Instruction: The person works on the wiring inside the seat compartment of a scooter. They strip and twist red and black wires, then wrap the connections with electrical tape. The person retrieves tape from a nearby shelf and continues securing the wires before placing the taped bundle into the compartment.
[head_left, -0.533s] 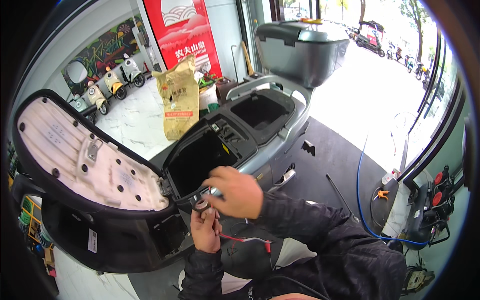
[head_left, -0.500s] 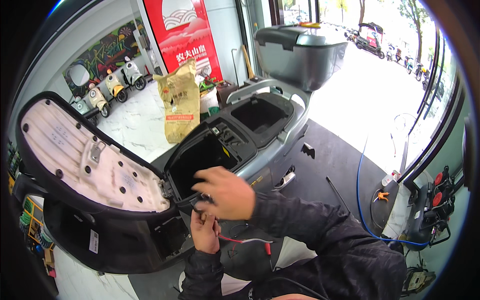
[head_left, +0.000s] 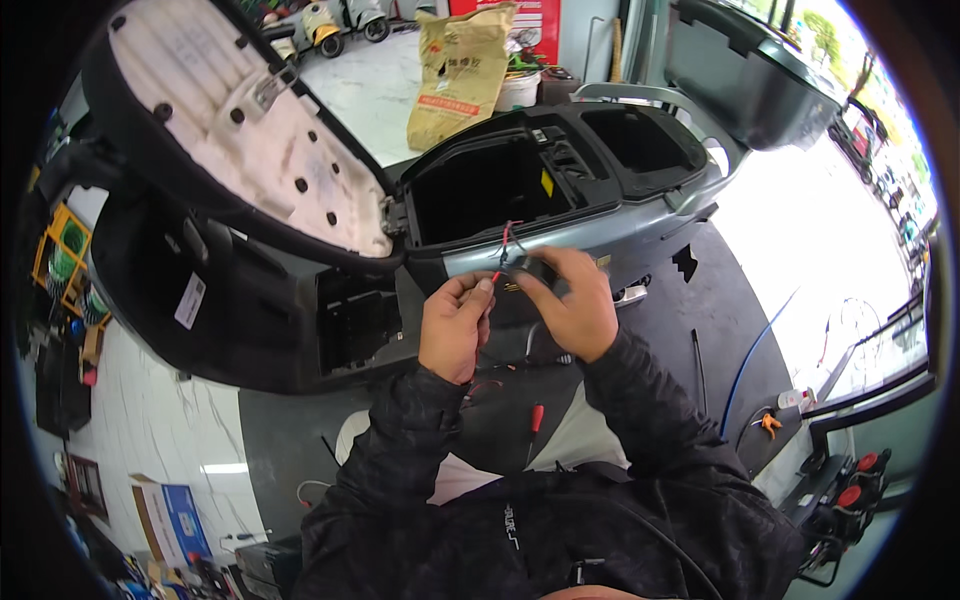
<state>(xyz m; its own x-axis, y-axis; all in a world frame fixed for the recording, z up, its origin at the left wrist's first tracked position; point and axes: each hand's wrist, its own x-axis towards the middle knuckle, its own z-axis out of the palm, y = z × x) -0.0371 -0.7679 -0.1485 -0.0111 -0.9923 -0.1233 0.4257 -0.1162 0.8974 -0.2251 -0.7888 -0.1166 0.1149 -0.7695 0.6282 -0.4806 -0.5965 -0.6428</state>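
My left hand [head_left: 455, 328] pinches a red wire [head_left: 497, 278] between thumb and fingers. Thin red and dark wire ends [head_left: 510, 238] stick up above the pinch. Close on the right, my right hand [head_left: 583, 308] is closed on a small dark rounded thing that looks like a roll of black tape [head_left: 536, 270]; blur hides its detail. Both hands are in front of the side panel of a grey scooter [head_left: 640, 225]. Beyond them gapes its black storage compartment [head_left: 470, 195]. The scooter's seat [head_left: 260, 130] is tipped up to the left, showing its pale underside.
On the dark mat lie a red-handled screwdriver [head_left: 536, 420] and a black rod [head_left: 699, 370]. A blue hose [head_left: 750, 365] curves at the right. Behind the scooter stands a brown paper sack [head_left: 460, 75]; a grey top box [head_left: 745, 75] sits at its rear.
The view has shifted, so the scooter sits higher in it. My right hand has moved from above my left to its right side. The red wire now shows pinched in the left.
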